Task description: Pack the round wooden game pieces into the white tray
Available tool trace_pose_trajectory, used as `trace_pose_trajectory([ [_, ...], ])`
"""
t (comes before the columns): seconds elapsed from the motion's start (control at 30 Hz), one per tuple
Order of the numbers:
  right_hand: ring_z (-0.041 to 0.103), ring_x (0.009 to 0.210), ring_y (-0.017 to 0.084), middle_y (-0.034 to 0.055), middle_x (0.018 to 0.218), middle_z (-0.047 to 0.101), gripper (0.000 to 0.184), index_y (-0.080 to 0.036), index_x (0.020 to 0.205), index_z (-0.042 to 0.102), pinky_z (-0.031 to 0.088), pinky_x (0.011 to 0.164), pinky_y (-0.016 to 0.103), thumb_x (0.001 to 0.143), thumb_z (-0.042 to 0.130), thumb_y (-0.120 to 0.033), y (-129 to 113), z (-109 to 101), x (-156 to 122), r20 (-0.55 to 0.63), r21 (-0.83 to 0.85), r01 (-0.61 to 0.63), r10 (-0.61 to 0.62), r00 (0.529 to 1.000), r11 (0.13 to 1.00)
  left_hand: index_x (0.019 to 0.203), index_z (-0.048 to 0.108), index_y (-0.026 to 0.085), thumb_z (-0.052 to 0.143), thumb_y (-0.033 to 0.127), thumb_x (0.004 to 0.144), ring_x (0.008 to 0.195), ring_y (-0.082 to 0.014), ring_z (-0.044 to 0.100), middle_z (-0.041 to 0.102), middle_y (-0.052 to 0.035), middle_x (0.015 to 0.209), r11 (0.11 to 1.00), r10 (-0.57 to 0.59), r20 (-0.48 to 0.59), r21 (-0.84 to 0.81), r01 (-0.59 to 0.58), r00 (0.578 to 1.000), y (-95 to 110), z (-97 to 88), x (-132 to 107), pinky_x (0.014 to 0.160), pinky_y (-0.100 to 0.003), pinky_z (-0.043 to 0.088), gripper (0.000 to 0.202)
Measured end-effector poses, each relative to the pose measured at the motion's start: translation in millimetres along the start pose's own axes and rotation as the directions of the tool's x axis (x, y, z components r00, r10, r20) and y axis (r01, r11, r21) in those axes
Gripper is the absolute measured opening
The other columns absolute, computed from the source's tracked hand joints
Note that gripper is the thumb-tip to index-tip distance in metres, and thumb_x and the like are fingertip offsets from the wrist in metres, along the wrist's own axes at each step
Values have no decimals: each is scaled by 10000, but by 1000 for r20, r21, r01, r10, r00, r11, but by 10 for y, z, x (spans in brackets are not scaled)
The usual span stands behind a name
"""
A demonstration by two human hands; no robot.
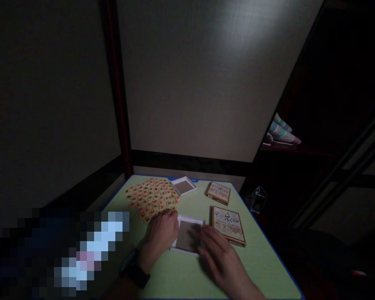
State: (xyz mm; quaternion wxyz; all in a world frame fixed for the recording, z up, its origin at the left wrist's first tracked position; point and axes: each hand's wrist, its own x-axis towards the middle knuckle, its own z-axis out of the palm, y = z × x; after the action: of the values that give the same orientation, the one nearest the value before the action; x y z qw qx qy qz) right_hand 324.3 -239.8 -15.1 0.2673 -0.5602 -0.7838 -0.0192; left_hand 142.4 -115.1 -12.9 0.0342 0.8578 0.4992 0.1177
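My left hand (160, 236) rests on the green table (262, 266) with its fingers curled against the left edge of a shallow white box tray (187, 235). My right hand (220, 256) lies flat with fingers spread on the tray's right side. A dark watch is on my left wrist. Beyond the left hand lies a patch of round pieces with red and dark marks (151, 197), packed together.
A second white tray (183, 185) sits at the far edge. Two orange-bordered box lids (218, 192) (228, 224) lie to the right. The table has a blue rim. A clear object (258, 199) stands on the dark floor to the right; striped cloth (281, 131) rests on a shelf.
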Motion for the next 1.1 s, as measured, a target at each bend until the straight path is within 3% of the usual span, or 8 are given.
trace_pose_trajectory([
  [0.1,361,1383,340,124,1457,476,402,-262,1319,591,302,1113,597,946,479,-364,237,-124,29,22,-166,-163,169,985,973,948,633,181,387,155,907,930,-222,642,674,-94,999,999,23,7,42,-23,1000,25,17,-29,811,-330,469,250],
  [0.2,267,1418,384,94,1497,427,409,-354,1344,552,169,1089,709,956,455,-444,491,-178,-3,176,-259,-175,225,958,950,955,619,182,387,159,902,952,-223,628,662,-96,1013,998,37,-23,46,-36,999,60,-4,-52,803,-325,461,239],
  [0.57,310,1413,310,115,1471,455,383,-286,1329,578,212,1130,599,977,430,-318,1077,-343,47,235,-195,-129,174,956,972,863,619,184,450,179,805,856,-222,615,661,-84,888,957,268,-70,-100,-274,961,199,-61,-242,808,-342,458,179],
  [0.67,315,1413,312,125,1465,464,366,-250,1276,626,263,1126,566,953,473,-327,1023,-311,121,160,-166,-115,142,977,979,794,624,187,539,280,755,767,-228,604,653,-74,772,837,533,-140,-63,-544,835,311,-16,-380,748,-354,470,132],
  [0.8,445,1335,272,123,1350,586,345,-205,1221,656,357,1102,457,951,456,-280,803,-179,439,142,-83,-26,38,989,996,790,632,199,521,236,857,667,-175,589,651,-13,695,423,904,-84,21,-906,420,607,122,-480,613,-309,447,134],
  [0.87,535,1244,241,120,1318,609,346,-189,1225,647,407,1061,386,934,462,-218,700,-87,737,186,-79,-4,19,982,997,719,611,199,537,178,872,609,-135,573,645,12,664,306,951,-27,-34,-951,307,770,221,-459,529,-276,407,172],
  [1.03,535,1227,253,115,1422,516,471,-195,1374,514,434,1006,335,904,520,-206,663,149,1530,279,-359,-54,162,946,932,522,512,170,589,184,854,468,-100,507,562,21,507,311,948,140,-230,-922,285,988,509,-282,367,-241,272,342],
  [1.1,568,1179,256,101,1318,606,380,-217,1288,594,441,984,326,915,531,-255,713,219,1704,308,-394,-40,173,935,918,496,494,159,600,104,816,427,-84,467,504,36,456,331,941,173,-278,-902,291,1003,636,-211,354,-222,253,341],
])
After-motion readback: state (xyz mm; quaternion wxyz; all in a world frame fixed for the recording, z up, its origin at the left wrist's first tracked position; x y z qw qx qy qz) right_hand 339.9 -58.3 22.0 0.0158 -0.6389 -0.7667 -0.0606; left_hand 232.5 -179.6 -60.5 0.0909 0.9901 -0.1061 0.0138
